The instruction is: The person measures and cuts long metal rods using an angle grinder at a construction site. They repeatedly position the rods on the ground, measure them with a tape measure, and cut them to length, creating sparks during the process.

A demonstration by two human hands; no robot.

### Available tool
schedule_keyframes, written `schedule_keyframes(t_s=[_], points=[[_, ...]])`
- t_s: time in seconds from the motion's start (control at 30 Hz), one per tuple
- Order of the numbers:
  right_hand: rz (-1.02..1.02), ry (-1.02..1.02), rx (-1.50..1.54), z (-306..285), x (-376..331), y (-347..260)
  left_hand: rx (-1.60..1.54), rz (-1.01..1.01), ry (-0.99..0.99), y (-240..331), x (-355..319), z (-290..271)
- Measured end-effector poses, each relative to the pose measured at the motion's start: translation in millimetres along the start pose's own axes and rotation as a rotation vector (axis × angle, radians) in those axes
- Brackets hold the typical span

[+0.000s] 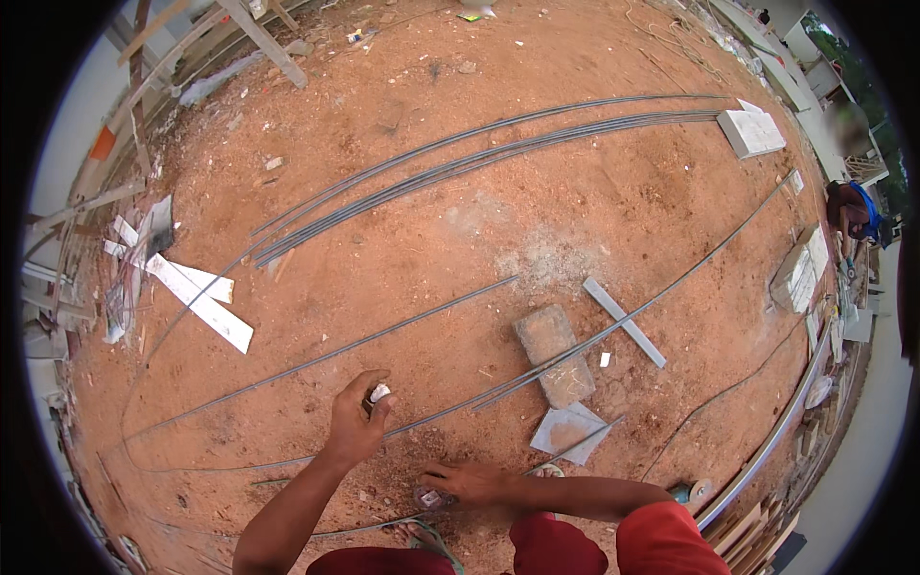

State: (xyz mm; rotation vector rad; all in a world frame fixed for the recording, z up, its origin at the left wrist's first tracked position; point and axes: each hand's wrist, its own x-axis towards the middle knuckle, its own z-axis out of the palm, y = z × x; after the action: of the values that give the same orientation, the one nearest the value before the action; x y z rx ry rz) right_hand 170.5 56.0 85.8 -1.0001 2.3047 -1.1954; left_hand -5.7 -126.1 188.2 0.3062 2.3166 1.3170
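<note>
My left hand (358, 425) is raised over the dirt, its thumb and fingers closed round a small white lump (379, 393). It is close to long thin metal rods (436, 416) that run slantwise across the ground. Low in front of my body, my right hand (471, 483) has its fingers bent over a small roundish object (431, 497), whose kind I cannot make out. Right of my hands, the rods pass over a rough grey-brown block (554, 331). A pale broken tile (567, 433) touches the block's near end, with a short rod lying across it.
A grey flat strip (609, 305) lies under a rod. Farther off, a bundle of rods (479, 153) reaches a white block (752, 132). White boards (206, 302) lie left. A teal tool (688, 493) is near my right elbow. Another person (856, 211) bends down far right.
</note>
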Motion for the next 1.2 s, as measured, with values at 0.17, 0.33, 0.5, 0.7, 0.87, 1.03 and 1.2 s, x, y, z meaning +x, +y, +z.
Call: schedule_keyframes(t_s=[0.17, 0.33, 0.5, 0.7, 0.87, 1.03, 1.2], points=[[0.084, -0.084, 0.037, -125, -7, -116, -0.492, -0.504, -0.188, 62, -109, -19], [0.211, 0.100, -0.061, -174, -52, -281, -1.109, -0.961, -0.113, 180, -245, -13], [0.512, 0.307, 0.083, -200, -93, -484, -1.225, -0.956, -0.048, 233, -364, -4], [0.407, 0.656, 0.310, -251, -136, -604, -1.076, -1.004, -0.321, 340, -417, -46], [0.730, 0.875, 0.605, -293, -192, -640, -0.802, -0.790, -0.643, 495, -381, -68], [0.701, 1.103, 0.380, -305, -251, -639, -0.722, -0.775, -0.858, 572, -353, -17], [0.671, 1.238, 0.698, -350, -325, -648, -0.564, -0.676, -1.059, 637, -333, 56]])
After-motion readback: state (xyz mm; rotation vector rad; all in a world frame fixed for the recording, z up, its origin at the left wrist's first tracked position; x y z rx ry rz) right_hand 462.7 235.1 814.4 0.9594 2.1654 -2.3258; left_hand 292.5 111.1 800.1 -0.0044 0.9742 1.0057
